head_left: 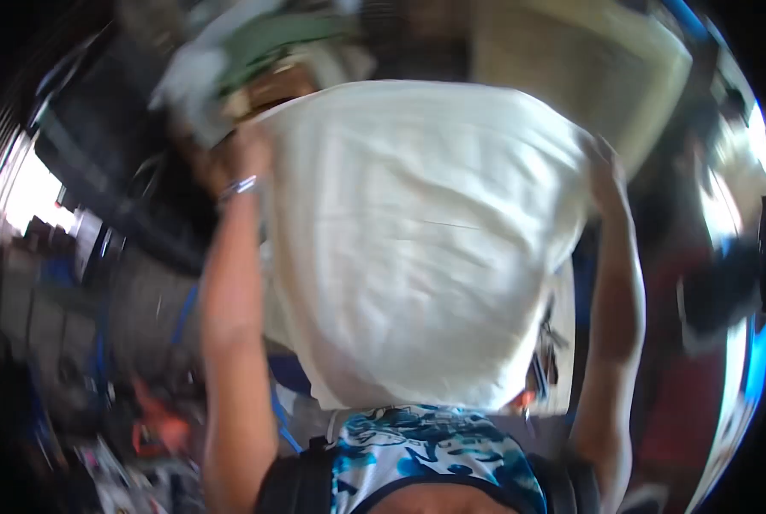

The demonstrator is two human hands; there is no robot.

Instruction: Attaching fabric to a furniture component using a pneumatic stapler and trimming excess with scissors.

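Observation:
A large white cloth [417,248] is spread out in front of my body, creased across its middle and blurred by motion. My left hand [250,154], with a band at the wrist, is closed on its upper left edge. At the upper right edge my right hand [605,167] grips the cloth. Both arms are stretched forward, one along each side of it. The cloth's lower end hangs close to my patterned blue and white top [434,445]. Motion smears the fingers of both hands.
Under the cloth, a pale work surface [558,377] shows at the right with small dark tools on it. A beige padded-looking piece [580,68] lies at the far right, green fabric [280,38] at the far left. An orange-red object [160,428] sits at the lower left.

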